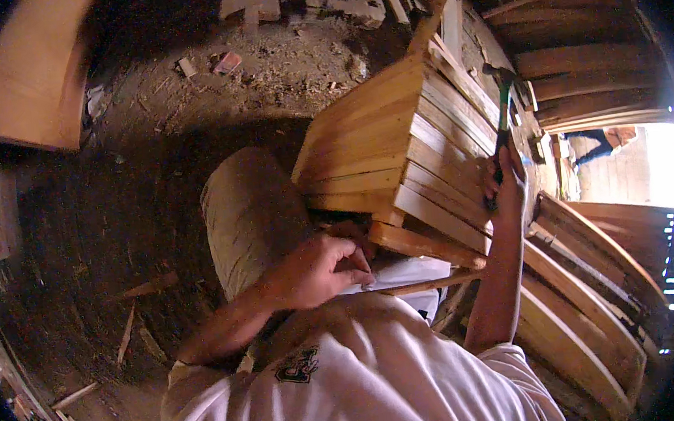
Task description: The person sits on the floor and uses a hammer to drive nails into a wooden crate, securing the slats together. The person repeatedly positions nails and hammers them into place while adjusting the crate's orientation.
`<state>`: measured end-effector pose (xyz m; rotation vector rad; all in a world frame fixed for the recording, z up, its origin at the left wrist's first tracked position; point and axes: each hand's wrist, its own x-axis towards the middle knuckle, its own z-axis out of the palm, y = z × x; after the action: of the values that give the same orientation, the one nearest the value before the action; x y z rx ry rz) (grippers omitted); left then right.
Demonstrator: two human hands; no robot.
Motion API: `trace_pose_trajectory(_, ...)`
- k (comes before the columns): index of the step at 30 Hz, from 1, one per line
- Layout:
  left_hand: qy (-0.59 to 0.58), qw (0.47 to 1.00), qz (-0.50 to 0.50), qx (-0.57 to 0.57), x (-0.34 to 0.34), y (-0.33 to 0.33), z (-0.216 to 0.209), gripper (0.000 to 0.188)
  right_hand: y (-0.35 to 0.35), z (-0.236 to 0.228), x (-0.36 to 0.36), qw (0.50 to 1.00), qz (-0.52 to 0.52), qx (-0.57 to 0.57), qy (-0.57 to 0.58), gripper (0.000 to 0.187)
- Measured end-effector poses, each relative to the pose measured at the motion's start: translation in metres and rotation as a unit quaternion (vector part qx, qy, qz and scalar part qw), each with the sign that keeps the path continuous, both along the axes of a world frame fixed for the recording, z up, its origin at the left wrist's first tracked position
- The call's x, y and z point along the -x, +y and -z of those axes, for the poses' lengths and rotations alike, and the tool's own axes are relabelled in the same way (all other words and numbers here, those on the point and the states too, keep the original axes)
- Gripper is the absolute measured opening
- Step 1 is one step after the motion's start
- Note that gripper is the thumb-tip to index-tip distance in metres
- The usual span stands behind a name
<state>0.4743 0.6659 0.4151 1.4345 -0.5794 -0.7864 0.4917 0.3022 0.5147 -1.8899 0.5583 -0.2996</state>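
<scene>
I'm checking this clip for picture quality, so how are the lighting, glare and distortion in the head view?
Head view: dim and warm overall; the doorway at right is blown out white; fisheye bends the stacked planks and blackens the corners; the wooden crate, the right hand and its hammer are slightly soft.

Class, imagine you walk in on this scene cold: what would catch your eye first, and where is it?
First, the slatted wooden crate at the centre, propped against the person's knee. Next, the hammer raised at the crate's right side, its handle gripped in the right hand. The left hand is curled at the crate's lower edge; what its fingers pinch cannot be made out. Curved wooden planks are stacked at lower right.
</scene>
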Motion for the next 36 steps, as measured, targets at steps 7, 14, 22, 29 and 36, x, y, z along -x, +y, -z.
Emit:
trace_pose_trajectory(7, -0.21, 0.955, -0.169, -0.12, 0.052, 0.0, -0.037, 0.021, -0.015, 0.007, 0.004, 0.999, 0.04, -0.004, -0.018, 0.05)
trace_pose_trajectory(14, -0.097, 0.983, 0.147, -0.059, 0.083, -0.092, 0.05, 0.015, -0.001, 0.0, -0.003, 0.997, 0.031, -0.072, 0.006, 0.047)
trace_pose_trajectory(22, -0.237, 0.942, 0.124, -0.203, 0.092, -0.08, -0.037, 0.008, -0.014, -0.009, 0.008, 0.984, -0.005, -0.177, -0.002, 0.046)
trace_pose_trajectory(29, -0.628, 0.735, 0.062, -0.249, 0.034, -0.097, -0.127, 0.012, -0.022, -0.048, 0.032, 0.978, -0.025, -0.204, -0.037, 0.047)
trace_pose_trajectory(36, -0.713, 0.683, 0.009, -0.158, -0.009, -0.113, -0.09, 0.02, -0.006, -0.039, 0.036, 0.993, -0.006, -0.095, -0.072, 0.045)
